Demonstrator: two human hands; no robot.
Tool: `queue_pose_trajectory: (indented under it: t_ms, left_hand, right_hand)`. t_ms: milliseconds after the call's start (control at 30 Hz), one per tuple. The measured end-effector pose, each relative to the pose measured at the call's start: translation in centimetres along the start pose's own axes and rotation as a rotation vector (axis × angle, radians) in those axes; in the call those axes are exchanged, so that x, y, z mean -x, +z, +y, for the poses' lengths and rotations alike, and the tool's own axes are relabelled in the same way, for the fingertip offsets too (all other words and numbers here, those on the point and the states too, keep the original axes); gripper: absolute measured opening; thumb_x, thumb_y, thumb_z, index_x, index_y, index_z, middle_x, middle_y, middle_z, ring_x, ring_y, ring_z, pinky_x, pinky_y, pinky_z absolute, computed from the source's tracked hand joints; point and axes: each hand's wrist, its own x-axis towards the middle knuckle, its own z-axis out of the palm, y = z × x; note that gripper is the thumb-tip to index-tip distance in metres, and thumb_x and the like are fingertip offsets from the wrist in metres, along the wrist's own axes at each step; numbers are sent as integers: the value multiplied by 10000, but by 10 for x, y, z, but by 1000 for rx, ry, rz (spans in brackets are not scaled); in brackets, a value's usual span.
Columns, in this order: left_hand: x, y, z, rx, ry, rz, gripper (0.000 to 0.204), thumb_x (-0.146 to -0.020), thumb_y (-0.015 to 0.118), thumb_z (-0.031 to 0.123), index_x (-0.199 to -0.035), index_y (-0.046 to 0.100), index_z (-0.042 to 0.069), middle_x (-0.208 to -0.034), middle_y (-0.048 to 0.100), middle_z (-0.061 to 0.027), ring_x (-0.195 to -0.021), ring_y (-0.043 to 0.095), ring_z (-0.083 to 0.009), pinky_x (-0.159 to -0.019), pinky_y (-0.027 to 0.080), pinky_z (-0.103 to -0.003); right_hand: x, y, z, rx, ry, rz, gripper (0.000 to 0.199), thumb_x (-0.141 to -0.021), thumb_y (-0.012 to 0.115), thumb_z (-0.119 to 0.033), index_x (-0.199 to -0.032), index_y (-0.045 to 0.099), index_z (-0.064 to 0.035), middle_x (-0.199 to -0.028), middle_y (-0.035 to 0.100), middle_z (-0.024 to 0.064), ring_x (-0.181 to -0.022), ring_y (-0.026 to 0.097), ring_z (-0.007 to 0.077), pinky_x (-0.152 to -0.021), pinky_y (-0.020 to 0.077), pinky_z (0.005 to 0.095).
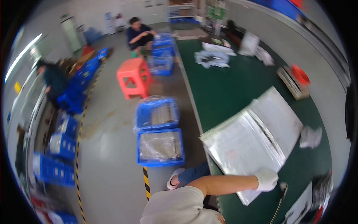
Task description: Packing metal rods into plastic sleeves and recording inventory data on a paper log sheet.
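My left hand (266, 179), in a white glove, lies over the near right edge of a flat silver sheet (238, 143). Its fingers look curled inward, and whatever they may hold is hidden. The sheet has a shiny, foil-like face and rests at a slant on a green-topped table (223, 87), its left corner reaching the table edge. Beyond it, partly overlapped, lies a second pale flat panel (279, 119). Close to the glove, a thin tool with a dark rounded end (283, 185) lies on the table. My right hand is out of the picture.
Blue crates (160, 165) of ribbed parts under plastic film line the floor left of the table. Behind them stands a red stool (134, 72). A person (138, 34) sits farther back; another (54, 80) stands far left. A red bowl (300, 74) sits at the table's right.
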Motion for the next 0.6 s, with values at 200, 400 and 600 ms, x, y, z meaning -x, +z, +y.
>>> queue_pose_trajectory:
  t_ms: [200, 400, 600]
  left_hand:
    - [4, -24, -8, -4, -68, -134, 333, -830, 479, 329, -681, 592, 53, -692, 570, -192, -684, 565, -380, -641, 431, -485]
    - [-5, -11, -8, -98, -1, -113, 265, -846, 505, 290, -718, 553, 63, -736, 580, -140, -695, 570, -339, -626, 442, -443]
    - [0, -7, 1, -116, 13, -93, 243, -839, 531, 271, -711, 548, 66, -732, 582, -123, -688, 569, -330, -616, 440, -430]
  right_hand:
    - [-31, 86, -116, 26, -238, -63, 270, -841, 574, -199, -599, 470, -140, -520, 358, -72, -462, 323, 45, -426, 228, 237]
    - [-103, 116, -135, -109, -179, 38, 238, -835, 556, -178, -631, 537, -56, -546, 434, -25, -492, 395, 92, -441, 289, 281]
    - [-131, 152, -156, 265, -320, 219, 250, -813, 513, -187, -973, 562, -1, -895, 629, 201, -887, 612, 318, -749, 483, 420]
